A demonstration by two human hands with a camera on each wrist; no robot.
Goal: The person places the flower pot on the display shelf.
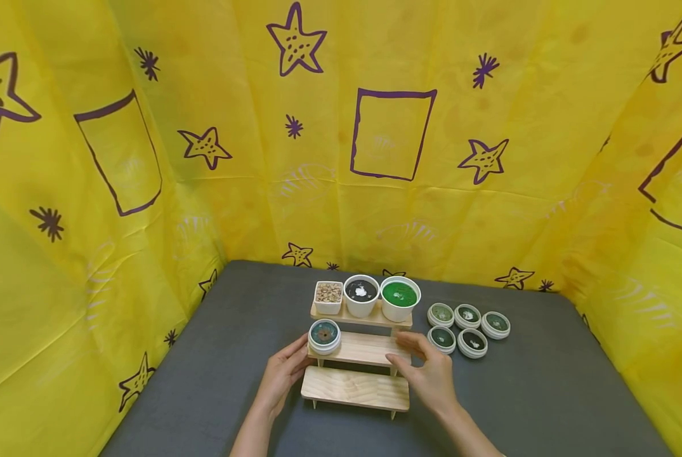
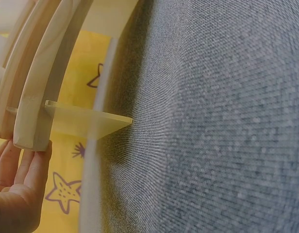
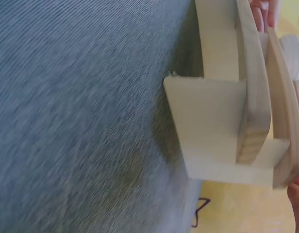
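A three-tier wooden shelf stand (image 1: pixel 354 388) sits on the dark grey table. On its middle tier, at the left end, rests a round white jar (image 1: pixel 325 336) with a blue-green top and a brown spot. My left hand (image 1: pixel 283 374) grips the left end of the middle tier, close beside this jar. At the opposite end, my right hand (image 1: pixel 429 371) holds the same tier between thumb and curled fingers. Both wrist views show fingers at the ends of the wooden boards. The top tier bears a square cup of brown bits (image 1: pixel 328 295), a dark-filled cup (image 1: pixel 361 295) and a green-filled cup (image 1: pixel 400 297).
Several small round white jars (image 1: pixel 473 343) with dark green or grey tops stand grouped on the table (image 1: pixel 523 393), right of the stand. Yellow cloth (image 1: pixel 329 209) with purple star drawings hangs along the back and both sides.
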